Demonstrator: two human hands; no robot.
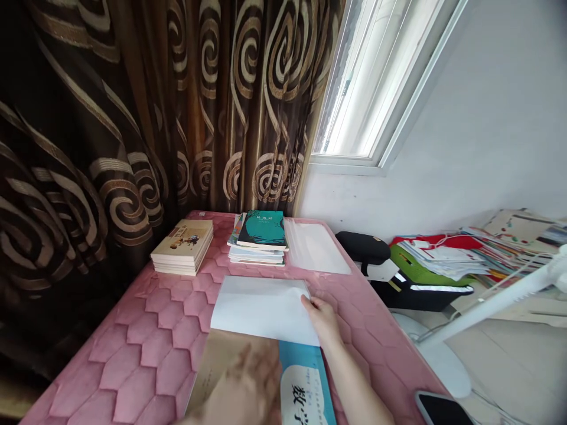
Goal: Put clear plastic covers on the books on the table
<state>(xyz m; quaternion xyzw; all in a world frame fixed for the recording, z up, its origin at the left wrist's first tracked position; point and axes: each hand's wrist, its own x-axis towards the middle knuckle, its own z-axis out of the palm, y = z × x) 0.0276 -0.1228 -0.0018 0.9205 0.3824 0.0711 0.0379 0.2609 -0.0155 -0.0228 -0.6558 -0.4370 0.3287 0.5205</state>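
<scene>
Blurred left hand (239,383) over book (217,360), right hand (323,321) on white paper (261,310)

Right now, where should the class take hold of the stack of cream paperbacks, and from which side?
Probably clamp the stack of cream paperbacks by its two side edges, coming from the near side over the pink quilted table cover: it lies flat, so nothing gets under, and the curtain hangs close behind.

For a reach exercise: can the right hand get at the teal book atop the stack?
Probably yes: the right hand is on the white sheet, and only that flat sheet lies before the teal book.
</scene>
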